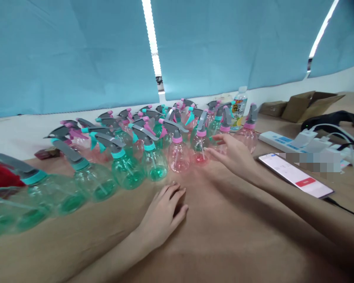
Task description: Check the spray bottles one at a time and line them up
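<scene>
My left hand (165, 208) lies on the brown table surface, fingers slightly spread, holding nothing. Just beyond its fingertips stands a green spray bottle (155, 165) with a turquoise collar and grey trigger head. My right hand (231, 153) reaches forward with thumb and fingers apart, beside a pink spray bottle (200, 151) with a pink collar. Whether its thumb touches that bottle I cannot tell. Another pink spray bottle (179, 155) stands to the left of it. Behind my right hand a further pink spray bottle (225, 125) is partly hidden.
Several green spray bottles (128, 171) run along the left, with more packed behind. At the right lie a phone (295, 175), a white power strip (279, 139) and cables. A drink bottle (240, 106) and an open cardboard box (301, 106) stand farther back, before a blue curtain (209, 47).
</scene>
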Tool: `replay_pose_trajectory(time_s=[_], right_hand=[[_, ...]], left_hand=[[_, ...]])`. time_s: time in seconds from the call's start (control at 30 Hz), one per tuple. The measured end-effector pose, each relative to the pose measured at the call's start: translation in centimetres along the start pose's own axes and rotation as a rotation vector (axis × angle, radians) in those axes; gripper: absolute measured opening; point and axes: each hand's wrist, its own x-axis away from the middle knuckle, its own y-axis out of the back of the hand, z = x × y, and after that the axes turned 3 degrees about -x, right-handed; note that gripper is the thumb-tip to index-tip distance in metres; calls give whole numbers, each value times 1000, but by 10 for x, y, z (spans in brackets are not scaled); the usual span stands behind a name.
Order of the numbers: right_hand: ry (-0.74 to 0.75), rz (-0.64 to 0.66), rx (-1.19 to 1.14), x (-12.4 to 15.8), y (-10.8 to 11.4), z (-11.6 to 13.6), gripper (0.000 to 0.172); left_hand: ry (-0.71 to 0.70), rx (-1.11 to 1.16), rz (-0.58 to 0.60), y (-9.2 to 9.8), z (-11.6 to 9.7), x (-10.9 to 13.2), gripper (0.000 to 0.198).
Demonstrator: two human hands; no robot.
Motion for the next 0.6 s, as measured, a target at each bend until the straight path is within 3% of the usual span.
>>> replay_pose_trajectory(time_s=[0.1,0.33,0.6], right_hand=[[-63,52,22,-9,-6,8,63],[-121,133,3,-28,-20,7,72],[-69,170,8,-37,-22,-3,52]], left_hand=[[-13,-2,-4,-5,-9,-14,37],[-4,6,1,-13,-21,-36,37],[-8,2,16,-11,-28,-48,35]])
